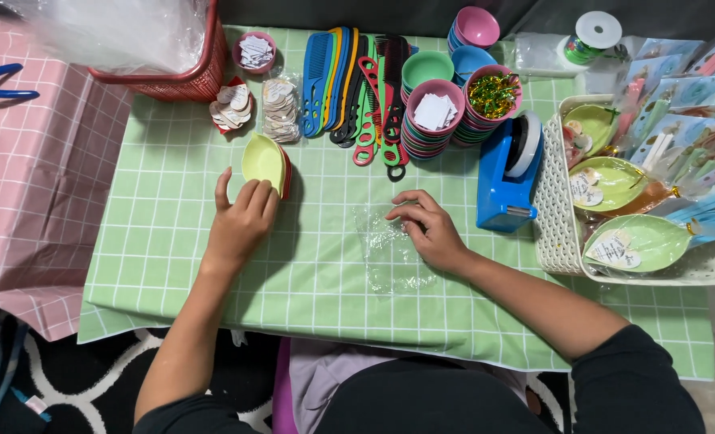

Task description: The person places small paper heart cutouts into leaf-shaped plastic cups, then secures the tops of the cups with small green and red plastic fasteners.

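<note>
Dish: a small yellow-green leaf-shaped dish (264, 162) tops a short stack on the green checked cloth (172, 241); it looks light, stiff and smooth, best taken by its rim.
Bag: a clear plastic bag (389, 257) lies flat mid-table; thin, limp, slippery.
Left hand: left hand (241, 221) cups the dish's near edge, fingers curled, wrist low.
Right hand: right hand (426, 229) pinches the bag's top edge, palm down.

Green checked tablecloth (172, 241) under combs (349, 80), bowls (430, 120), perhaps a clear bag (389, 257).

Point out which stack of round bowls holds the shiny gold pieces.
The pink stack of bowls at the right end of the group, just behind the blue tape dispenser. Its top bowl holds gold pieces; the neighbouring pink stack holds white paper slips.
</note>
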